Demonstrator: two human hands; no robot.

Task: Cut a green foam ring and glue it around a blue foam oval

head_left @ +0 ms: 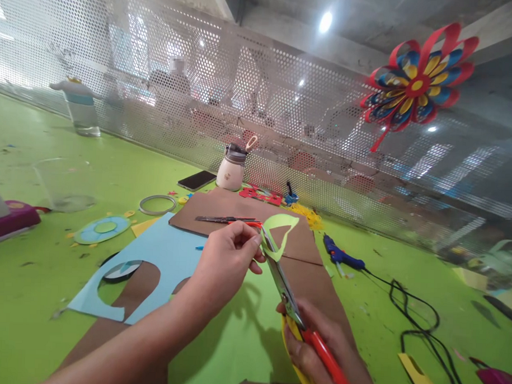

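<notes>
My left hand pinches the edge of a light green paper cutout, a loop-shaped piece held above the brown cardboard. In my right hand are large scissors with red and yellow handles. Their blades point up and away, and the tips reach the green paper beside my left fingertips. Beneath both hands lies a light green sheet on brown cardboard. Behind my left hand rests a dark-bladed tool with a red part; my fingers partly cover it.
Blue paper with cut holes lies left, near a round blue-green paper piece. A bottle and phone stand farther back. At right is a blue glue gun with a looping cord. A perforated panel borders the table.
</notes>
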